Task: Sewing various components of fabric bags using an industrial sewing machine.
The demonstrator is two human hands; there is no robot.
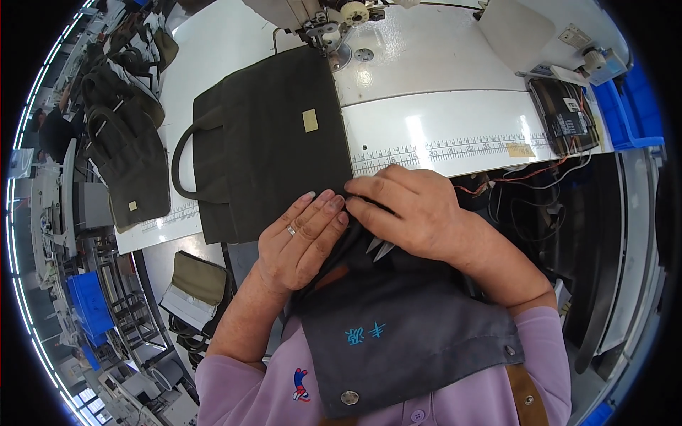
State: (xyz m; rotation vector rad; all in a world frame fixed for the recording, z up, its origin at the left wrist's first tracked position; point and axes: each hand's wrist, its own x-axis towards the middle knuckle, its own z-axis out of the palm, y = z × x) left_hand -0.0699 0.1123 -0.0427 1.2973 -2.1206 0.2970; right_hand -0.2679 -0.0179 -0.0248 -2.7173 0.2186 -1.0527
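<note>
A dark olive fabric bag panel [273, 135] with a looped handle [185, 160] and a small yellow sticker [310, 121] lies flat on the white table. At its near right corner my left hand [302, 241], a ring on one finger, is closed on the fabric edge, its thumb hidden. My right hand [412, 213] meets it there, fingertips bent in at the same corner. From under that palm poke two pointed metal blades of scissors [381, 250]; their handles are hidden. Dark cloth hangs below both hands into my lap.
A sewing machine head [330, 28] stands at the panel's far edge. More dark bag pieces [131, 156] are stacked at the left. A printed ruler strip [455, 149] runs along the table edge, with a black box and wires [561, 113] at right. A blue bin [629, 106] stands beyond.
</note>
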